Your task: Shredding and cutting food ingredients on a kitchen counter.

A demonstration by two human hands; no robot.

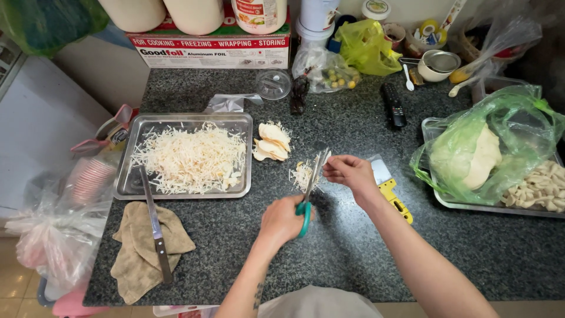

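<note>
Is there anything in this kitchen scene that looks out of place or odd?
Yes. A black remote control lies on the countertop among the food. Also, a knife rests askew, its blade in the metal tray of shreds and its handle on a cloth.

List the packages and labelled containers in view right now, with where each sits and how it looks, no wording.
Foil box: back of counter, behind the tray; long, red and white.
Labelled jar: on top of that box, right end; white with a red-edged label.
White tub: right of the box; round, stacked.
Remote control: on the counter behind the right hand; slim, black.
</note>
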